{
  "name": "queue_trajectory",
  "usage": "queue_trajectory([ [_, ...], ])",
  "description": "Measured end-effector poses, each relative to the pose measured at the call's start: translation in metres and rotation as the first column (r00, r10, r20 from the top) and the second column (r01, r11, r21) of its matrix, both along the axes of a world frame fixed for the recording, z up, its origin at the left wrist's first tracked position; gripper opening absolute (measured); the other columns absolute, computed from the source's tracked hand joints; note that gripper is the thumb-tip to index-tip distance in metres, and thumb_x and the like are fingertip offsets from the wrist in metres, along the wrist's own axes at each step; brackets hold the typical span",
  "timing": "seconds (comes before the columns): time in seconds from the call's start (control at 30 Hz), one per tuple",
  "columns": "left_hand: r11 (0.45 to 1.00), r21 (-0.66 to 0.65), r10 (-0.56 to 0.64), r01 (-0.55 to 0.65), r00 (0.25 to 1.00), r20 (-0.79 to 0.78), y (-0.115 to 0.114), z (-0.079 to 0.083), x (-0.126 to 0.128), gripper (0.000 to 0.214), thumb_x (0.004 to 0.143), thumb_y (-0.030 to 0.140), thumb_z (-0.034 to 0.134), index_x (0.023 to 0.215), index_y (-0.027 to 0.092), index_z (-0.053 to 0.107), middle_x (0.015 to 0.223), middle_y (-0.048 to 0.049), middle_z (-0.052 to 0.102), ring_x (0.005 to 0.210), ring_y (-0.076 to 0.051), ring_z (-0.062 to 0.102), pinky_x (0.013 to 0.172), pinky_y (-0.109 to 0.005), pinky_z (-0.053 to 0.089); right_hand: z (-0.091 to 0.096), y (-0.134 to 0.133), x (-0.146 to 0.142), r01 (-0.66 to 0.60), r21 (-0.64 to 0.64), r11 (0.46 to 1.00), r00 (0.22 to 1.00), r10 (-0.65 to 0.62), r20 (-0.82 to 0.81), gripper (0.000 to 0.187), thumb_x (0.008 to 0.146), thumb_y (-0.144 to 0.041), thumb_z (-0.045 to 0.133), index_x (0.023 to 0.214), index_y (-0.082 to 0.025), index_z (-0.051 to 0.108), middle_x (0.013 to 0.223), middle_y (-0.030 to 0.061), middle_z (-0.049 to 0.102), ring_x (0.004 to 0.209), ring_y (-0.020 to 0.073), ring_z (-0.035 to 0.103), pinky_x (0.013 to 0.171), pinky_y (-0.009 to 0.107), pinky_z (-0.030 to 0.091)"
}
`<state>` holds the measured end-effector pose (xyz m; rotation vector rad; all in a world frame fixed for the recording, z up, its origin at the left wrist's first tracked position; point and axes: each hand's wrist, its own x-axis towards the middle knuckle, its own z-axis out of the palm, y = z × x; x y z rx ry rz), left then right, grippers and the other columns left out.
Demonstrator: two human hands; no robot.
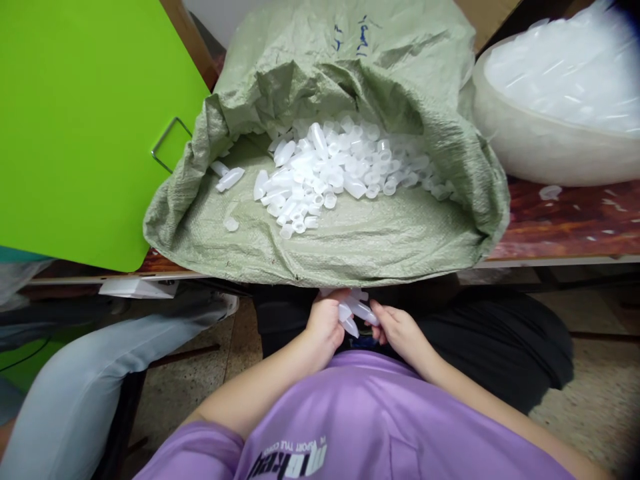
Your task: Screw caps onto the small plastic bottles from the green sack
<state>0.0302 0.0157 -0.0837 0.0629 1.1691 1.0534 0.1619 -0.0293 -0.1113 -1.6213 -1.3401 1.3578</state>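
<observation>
My left hand, at the table's front edge above my lap, is closed around several translucent white plastic caps with pointed ends. Beside it on the right, my right hand has its fingers pinched at the tip of one such plastic cap, whose other end reaches toward the left hand. Just beyond both hands lies the wide mouth of a green woven sack. A loose heap of the same caps spreads inside it, some showing hollow round ends. The sack's rim hides what is under its front edge.
At the right, a large whitish tub is piled high with white pieces, and scraps lie on the red-brown tabletop. A bright green board with a metal handle stands at the left. Another person's leg is close at the lower left.
</observation>
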Motion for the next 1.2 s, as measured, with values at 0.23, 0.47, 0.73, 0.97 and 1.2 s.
queue_trajectory([
  [0.23,0.998,0.061,0.025,-0.023,0.999,-0.025,0.004,-0.003,0.003,0.025,0.053,0.007,0.062,0.077,0.013,0.063,0.057,0.0018,0.061,0.053,-0.012,0.056,0.05,-0.022,0.04,0.001,-0.007,0.005,0.086,0.161,0.983,0.996,-0.087,0.003,0.05,0.079,-0.052,0.053,0.114,-0.018,0.044,0.098,0.0089,0.062,0.083,0.0187,0.063,0.073,0.032,0.052],
  [0.47,0.99,0.141,0.026,-0.018,0.998,-0.059,0.002,-0.002,0.005,0.022,0.051,0.006,0.065,0.071,0.013,0.062,0.058,0.0016,0.062,0.056,-0.012,0.058,0.055,-0.022,0.043,-0.003,-0.007,0.009,-0.055,0.049,0.997,0.994,0.05,0.1,0.038,0.089,-0.048,0.036,0.079,-0.018,0.058,0.057,0.0002,0.059,0.052,0.0149,0.058,0.055,0.028,0.049],
  [0.73,0.981,0.191,0.032,-0.014,0.995,-0.09,0.002,-0.002,0.005,0.015,0.051,0.007,0.063,0.063,0.014,0.06,0.054,0.0025,0.059,0.057,-0.013,0.058,0.057,-0.022,0.043,0.001,-0.007,-0.002,-0.002,0.07,0.998,0.982,0.015,-0.187,0.032,0.081,-0.045,0.054,0.101,-0.021,0.047,0.078,0.0011,0.061,0.064,0.0141,0.059,0.06,0.029,0.051],
  [0.97,0.986,0.163,-0.024,0.042,0.994,-0.107,0.005,0.0,-0.008,0.011,0.05,0.011,0.066,0.06,0.013,0.061,0.054,0.0004,0.061,0.053,-0.013,0.057,0.05,-0.022,0.042,0.004,-0.007,0.015,0.085,0.066,0.994,0.965,-0.066,-0.252,0.028,0.086,-0.046,0.046,0.09,-0.019,0.048,0.065,-0.0006,0.057,0.053,0.0115,0.054,0.055,0.026,0.047],
  [1.2,0.876,0.15,-0.435,0.459,0.885,-0.167,-0.007,0.012,-0.017,0.035,0.05,0.015,0.079,0.082,0.01,0.068,0.06,-0.0047,0.065,0.054,-0.015,0.059,0.053,-0.024,0.044,0.014,-0.012,0.047,0.082,0.203,0.976,0.995,-0.092,0.039,0.021,0.088,-0.041,0.045,0.095,-0.022,0.049,0.071,-0.0012,0.056,0.059,0.0125,0.053,0.058,0.025,0.045],
])
